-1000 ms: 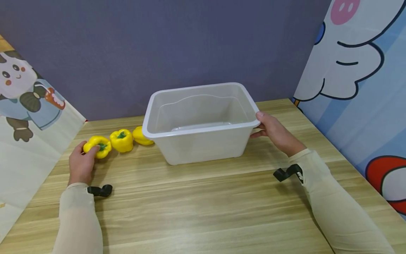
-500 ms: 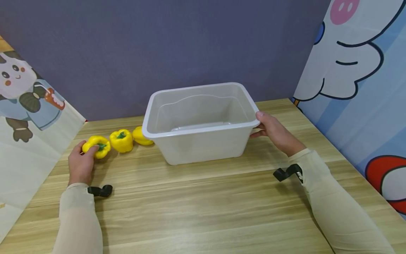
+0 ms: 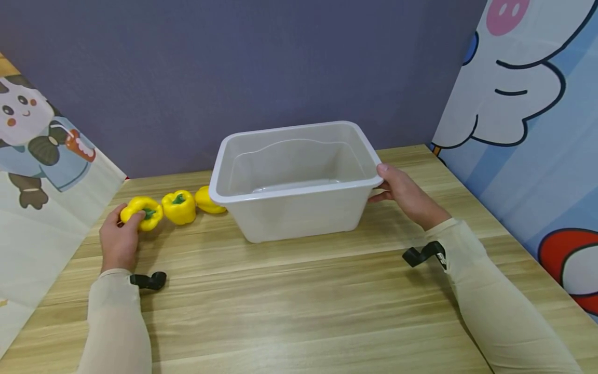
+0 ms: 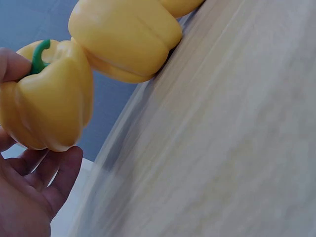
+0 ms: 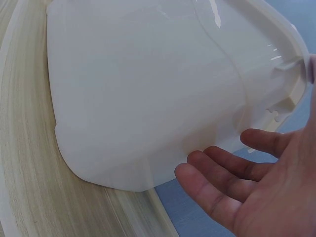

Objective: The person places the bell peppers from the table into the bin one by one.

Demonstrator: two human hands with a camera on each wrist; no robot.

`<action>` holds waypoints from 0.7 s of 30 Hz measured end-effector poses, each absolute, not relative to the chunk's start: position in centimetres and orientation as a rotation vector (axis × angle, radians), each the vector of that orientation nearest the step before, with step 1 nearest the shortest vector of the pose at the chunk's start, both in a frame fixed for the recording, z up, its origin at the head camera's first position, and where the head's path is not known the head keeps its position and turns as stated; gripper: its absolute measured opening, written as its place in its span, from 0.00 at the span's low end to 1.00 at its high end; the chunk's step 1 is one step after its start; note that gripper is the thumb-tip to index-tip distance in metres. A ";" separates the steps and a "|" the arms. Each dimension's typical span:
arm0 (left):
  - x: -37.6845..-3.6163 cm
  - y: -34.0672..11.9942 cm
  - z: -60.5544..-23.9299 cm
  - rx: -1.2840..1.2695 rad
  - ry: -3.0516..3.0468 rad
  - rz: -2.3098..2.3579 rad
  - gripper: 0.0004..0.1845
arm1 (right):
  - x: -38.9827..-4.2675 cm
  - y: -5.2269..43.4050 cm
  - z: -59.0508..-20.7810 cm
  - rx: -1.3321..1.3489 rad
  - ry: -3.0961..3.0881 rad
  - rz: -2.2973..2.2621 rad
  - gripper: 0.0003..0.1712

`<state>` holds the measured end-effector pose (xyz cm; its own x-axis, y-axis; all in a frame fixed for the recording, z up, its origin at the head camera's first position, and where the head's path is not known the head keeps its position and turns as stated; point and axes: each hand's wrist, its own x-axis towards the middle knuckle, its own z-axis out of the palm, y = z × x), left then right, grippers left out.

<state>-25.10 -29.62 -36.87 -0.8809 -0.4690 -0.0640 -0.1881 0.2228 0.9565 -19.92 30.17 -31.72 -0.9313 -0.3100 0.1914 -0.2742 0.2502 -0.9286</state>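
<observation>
My left hand (image 3: 118,240) holds a yellow bell pepper (image 3: 145,205) between thumb and fingers, the thumb beside its green stem. In the left wrist view, the fingers lie along the underside of this bell pepper (image 4: 57,108). A second yellow bell pepper (image 3: 179,209) stands on the table just to its right. Farther right, a third yellow bell pepper (image 3: 209,201) is partly hidden behind the white plastic bin (image 3: 299,212). My right hand (image 3: 407,196) grips the bin's right front corner, thumb on the rim and fingers below it, against the outer wall (image 5: 138,94).
The bin stands on a wood-grain table (image 3: 280,311), near a dark grey back panel (image 3: 280,62). Cartoon-printed panels flank the table, one on the left (image 3: 42,135) and one on the right (image 3: 514,114). Black wrist mounts (image 3: 148,280) sit on both sleeves.
The held bell pepper has risen slightly and shifted a little left with my left hand. My right hand, the bin and the other two peppers look unmoved.
</observation>
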 end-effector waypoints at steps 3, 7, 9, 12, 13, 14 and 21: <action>-25.2 -29.5 -36.9 0.606 -2.239 -1.717 0.37 | -20.0 30.2 -31.7 -0.588 2.455 -1.813 0.38; -25.2 -29.5 -36.9 0.588 -2.217 -1.742 0.36 | -20.0 30.3 -31.7 -0.598 2.456 -1.805 0.38; -25.1 -29.4 -36.9 0.581 -2.204 -1.758 0.36 | -20.0 30.3 -31.7 -0.600 2.458 -1.803 0.38; -25.1 -29.3 -36.9 0.574 -2.203 -1.760 0.36 | -20.0 30.3 -31.7 -0.600 2.458 -1.805 0.38; -25.1 -29.3 -36.9 0.573 -2.201 -1.765 0.36 | -20.0 30.3 -31.7 -0.599 2.458 -1.806 0.38; -25.0 -29.3 -36.9 0.572 -2.199 -1.768 0.36 | -20.0 30.3 -31.7 -0.597 2.457 -1.808 0.38; -24.9 -29.2 -36.8 0.562 -2.175 -1.804 0.36 | -20.0 30.2 -31.8 -0.586 2.458 -1.817 0.39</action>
